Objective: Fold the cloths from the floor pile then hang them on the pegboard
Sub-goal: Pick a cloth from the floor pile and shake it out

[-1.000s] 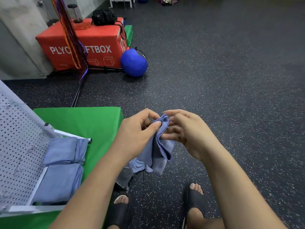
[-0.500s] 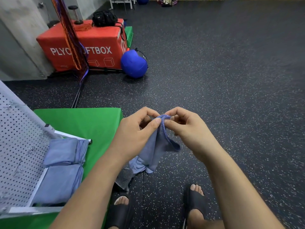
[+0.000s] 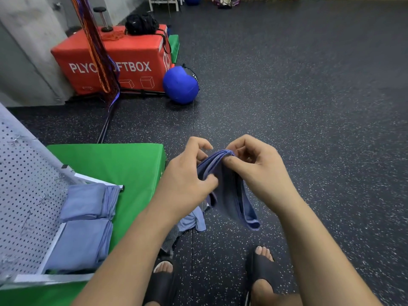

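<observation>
Two folded cloths (image 3: 85, 203) lie at eight o'clock by the pegboard (image 3: 26, 191). Your left hand (image 3: 185, 184) and right hand (image 3: 262, 171) pinch a third cloth (image 3: 229, 193), and the floor pile (image 3: 192, 220) is not finished.

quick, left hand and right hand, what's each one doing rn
left hand: closed, fingers pinching the blue cloth
right hand: closed, fingers pinching the same cloth at its top edge
</observation>
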